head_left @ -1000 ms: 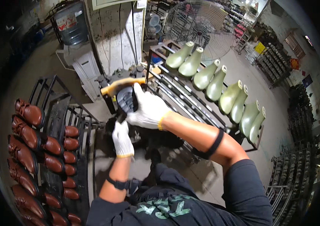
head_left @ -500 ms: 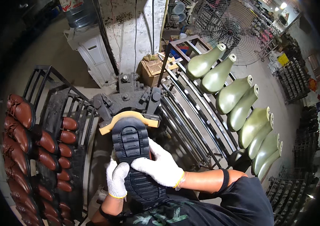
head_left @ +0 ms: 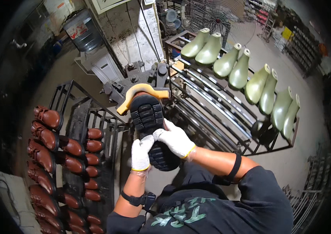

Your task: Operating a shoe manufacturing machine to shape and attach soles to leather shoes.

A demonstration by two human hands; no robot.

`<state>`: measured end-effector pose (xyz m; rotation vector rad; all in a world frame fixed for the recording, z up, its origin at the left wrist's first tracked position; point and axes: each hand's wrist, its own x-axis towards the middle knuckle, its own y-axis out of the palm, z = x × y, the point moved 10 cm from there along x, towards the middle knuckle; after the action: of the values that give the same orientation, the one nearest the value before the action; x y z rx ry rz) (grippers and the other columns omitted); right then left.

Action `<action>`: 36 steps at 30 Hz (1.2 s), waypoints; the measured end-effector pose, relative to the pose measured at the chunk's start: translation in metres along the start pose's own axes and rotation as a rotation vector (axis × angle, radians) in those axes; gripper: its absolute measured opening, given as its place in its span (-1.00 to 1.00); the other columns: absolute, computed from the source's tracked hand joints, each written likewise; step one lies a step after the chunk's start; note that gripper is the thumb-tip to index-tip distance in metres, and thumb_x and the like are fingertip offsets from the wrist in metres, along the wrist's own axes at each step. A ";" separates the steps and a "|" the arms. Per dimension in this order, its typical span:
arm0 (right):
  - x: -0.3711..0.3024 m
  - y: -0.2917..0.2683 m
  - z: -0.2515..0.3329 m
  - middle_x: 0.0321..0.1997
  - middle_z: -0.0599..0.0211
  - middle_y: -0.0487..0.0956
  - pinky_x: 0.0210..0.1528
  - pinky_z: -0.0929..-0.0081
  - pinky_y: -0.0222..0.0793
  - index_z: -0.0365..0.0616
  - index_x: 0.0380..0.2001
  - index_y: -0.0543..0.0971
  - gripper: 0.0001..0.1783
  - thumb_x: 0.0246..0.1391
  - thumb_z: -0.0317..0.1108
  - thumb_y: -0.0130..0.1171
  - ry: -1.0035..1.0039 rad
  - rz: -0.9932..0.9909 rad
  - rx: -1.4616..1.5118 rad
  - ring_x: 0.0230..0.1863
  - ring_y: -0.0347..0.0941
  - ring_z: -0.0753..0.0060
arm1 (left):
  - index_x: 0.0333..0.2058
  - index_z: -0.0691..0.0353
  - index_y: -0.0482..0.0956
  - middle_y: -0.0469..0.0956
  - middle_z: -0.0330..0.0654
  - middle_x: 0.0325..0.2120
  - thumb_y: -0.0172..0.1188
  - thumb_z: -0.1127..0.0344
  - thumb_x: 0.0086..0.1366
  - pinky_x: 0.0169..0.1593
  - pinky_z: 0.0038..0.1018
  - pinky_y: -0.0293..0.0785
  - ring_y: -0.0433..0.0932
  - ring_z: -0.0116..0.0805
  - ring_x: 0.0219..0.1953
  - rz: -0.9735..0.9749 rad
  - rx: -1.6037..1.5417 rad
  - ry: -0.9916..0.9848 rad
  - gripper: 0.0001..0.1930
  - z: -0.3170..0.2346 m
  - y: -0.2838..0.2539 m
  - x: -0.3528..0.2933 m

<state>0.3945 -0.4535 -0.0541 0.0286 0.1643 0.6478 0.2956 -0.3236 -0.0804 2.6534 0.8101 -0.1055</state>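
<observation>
A shoe (head_left: 146,114) is held sole up, its black treaded outsole facing me. A strip of brown upper shows at its far end, which lies against the curved yellow pad (head_left: 158,93) of a dark metal machine (head_left: 142,77). My left hand (head_left: 140,153), in a white knit glove, grips the near left side of the shoe. From the right, my gloved right hand (head_left: 176,141) holds the opposite side. Both thumbs lie across the middle of the sole, close together. The fingers beneath the shoe are hidden.
Left of me stands a rack (head_left: 76,128) with rows of brown leather shoes (head_left: 42,158). Along the right runs a metal rack (head_left: 212,107) topped with several green shoe lasts (head_left: 240,74). Farther back are a water dispenser (head_left: 105,68), a pillar (head_left: 128,35) and a large fan (head_left: 218,23).
The view has shifted, and my torso is farther back from the shoe, whose near end now shows apart from my shirt. Both hands keep hold, with the thumbs closer together.
</observation>
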 end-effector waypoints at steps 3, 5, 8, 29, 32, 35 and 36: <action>-0.001 -0.005 -0.004 0.03 0.05 0.65 0.15 0.37 0.42 -0.13 0.22 0.49 -0.36 0.13 -0.04 0.27 -0.089 -0.058 0.009 0.02 0.58 0.22 | 0.02 0.29 0.58 0.67 -0.18 -0.09 0.24 0.43 0.35 0.11 -0.41 0.53 0.63 -0.37 -0.04 0.054 0.043 -0.028 -0.72 0.002 0.011 -0.004; -0.012 -0.012 0.009 -0.02 0.04 0.67 0.12 0.33 0.43 -0.15 0.16 0.54 -0.40 0.12 -0.04 0.26 -0.060 -0.077 -0.044 0.01 0.59 0.15 | -0.04 0.30 0.55 0.66 -0.20 -0.15 0.20 0.53 0.30 0.03 -0.49 0.54 0.61 -0.42 -0.11 0.061 0.121 0.031 -0.75 -0.007 0.021 -0.009; -0.042 -0.018 0.019 -0.03 -0.02 0.67 0.11 0.28 0.44 -0.16 0.21 0.48 -0.36 0.11 -0.07 0.25 -0.115 -0.218 -0.109 -0.03 0.60 0.05 | -0.08 0.34 0.53 0.64 -0.23 -0.25 0.19 0.52 0.30 -0.05 -0.53 0.54 0.60 -0.47 -0.21 0.138 0.327 0.151 -0.78 -0.017 0.031 -0.030; -0.124 0.092 -0.223 -0.40 0.35 0.64 -0.41 0.56 0.43 -0.32 -0.08 0.62 -0.65 0.15 -0.35 0.42 0.626 0.214 -0.297 -0.45 0.49 0.57 | 0.18 0.33 0.52 0.62 -0.19 -0.01 0.37 0.43 0.26 0.13 -0.41 0.51 0.60 -0.34 -0.02 -1.256 0.029 0.369 -0.50 -0.054 -0.473 -0.267; -0.124 0.031 -0.246 -0.44 0.33 0.62 -0.50 0.56 0.41 -0.29 -0.09 0.62 -0.68 0.14 -0.36 0.40 0.724 0.079 -0.322 -0.56 0.48 0.53 | 0.13 0.41 0.52 0.64 0.14 0.01 0.50 0.08 0.11 0.12 -0.23 0.52 0.65 -0.04 -0.01 -1.434 0.666 0.185 -0.30 -0.119 -0.561 -0.227; -0.092 0.004 -0.238 -0.44 0.35 0.63 -0.49 0.54 0.42 -0.25 -0.18 0.64 -0.78 0.12 -0.40 0.37 0.578 0.028 -0.343 -0.53 0.52 0.52 | 0.05 0.38 0.58 0.61 0.31 -0.02 0.42 -0.15 0.14 0.16 -0.06 0.48 0.59 0.25 0.07 -1.434 1.116 0.076 -0.28 -0.165 -0.586 -0.167; -0.071 0.000 -0.224 -0.41 0.33 0.65 -0.43 0.52 0.45 -0.23 -0.19 0.64 -0.80 0.13 -0.40 0.35 0.461 0.042 -0.417 -0.48 0.54 0.51 | 0.02 0.34 0.63 0.64 0.24 -0.02 0.35 -0.17 0.19 0.18 -0.02 0.46 0.58 0.27 0.06 -1.399 1.146 0.006 -0.34 -0.153 -0.615 -0.168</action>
<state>0.3028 -0.5017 -0.2648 -0.5231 0.4705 0.7128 -0.1893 0.1172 -0.1051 2.1056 3.0951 -1.1605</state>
